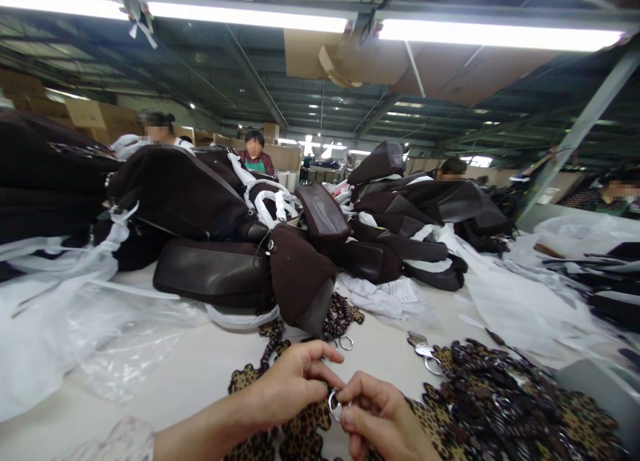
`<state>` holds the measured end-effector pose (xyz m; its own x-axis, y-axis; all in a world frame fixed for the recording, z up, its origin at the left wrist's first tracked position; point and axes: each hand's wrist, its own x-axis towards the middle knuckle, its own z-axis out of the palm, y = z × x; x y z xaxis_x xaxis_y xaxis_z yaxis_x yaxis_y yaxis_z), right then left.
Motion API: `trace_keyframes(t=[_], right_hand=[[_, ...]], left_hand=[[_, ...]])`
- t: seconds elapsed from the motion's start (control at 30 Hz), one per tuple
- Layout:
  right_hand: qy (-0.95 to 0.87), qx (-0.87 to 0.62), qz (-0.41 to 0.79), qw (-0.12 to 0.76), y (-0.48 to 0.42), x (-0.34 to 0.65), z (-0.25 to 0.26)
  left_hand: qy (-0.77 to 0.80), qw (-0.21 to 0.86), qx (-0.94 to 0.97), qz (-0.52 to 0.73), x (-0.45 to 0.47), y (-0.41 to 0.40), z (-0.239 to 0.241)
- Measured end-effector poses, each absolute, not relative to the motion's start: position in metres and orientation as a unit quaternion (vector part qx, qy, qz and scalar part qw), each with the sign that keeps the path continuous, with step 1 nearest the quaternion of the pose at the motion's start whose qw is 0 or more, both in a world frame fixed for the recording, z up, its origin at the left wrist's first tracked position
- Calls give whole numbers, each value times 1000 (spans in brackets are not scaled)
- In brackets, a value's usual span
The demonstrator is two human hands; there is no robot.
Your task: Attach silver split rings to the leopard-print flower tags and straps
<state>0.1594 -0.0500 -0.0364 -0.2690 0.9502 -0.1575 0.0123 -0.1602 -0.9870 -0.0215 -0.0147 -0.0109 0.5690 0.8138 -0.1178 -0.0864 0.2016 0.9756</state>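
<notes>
A pale desk [180, 368] carries a heap of dark brown bags [215, 271] across its far side, with clear plastic [120, 334] at left and crumpled white wrapping [385, 296] before the bags. Nearer, leopard-print pieces [244, 377] lie mid-desk, and a larger tangled pile [530, 408] of them spreads at right.
</notes>
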Motion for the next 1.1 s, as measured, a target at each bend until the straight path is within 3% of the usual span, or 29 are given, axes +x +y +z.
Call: trace_keyframes(t=[0.17, 0.4, 0.6, 0.7, 0.93, 1.1], right_hand=[[-528, -481, 545, 438, -48, 160, -47], [-566, -533, 375, 505, -52, 168, -32], [-597, -555, 258, 518, -58, 191, -15], [-618, -548, 236, 512, -60, 192, -12], [-635, -555, 235, 483, -59, 193, -13], [-624, -557, 252, 487, -57, 197, -15]], left_hand=[[332, 636, 607, 340, -18, -19, -11], [347, 544, 684, 340, -20, -21, -6], [466, 225, 840, 165, -37, 11, -8], [430, 139, 884, 115, -27, 20, -15], [437, 165, 873, 144, -5, 33, -26], [418, 258, 854, 170, -21, 28, -13]])
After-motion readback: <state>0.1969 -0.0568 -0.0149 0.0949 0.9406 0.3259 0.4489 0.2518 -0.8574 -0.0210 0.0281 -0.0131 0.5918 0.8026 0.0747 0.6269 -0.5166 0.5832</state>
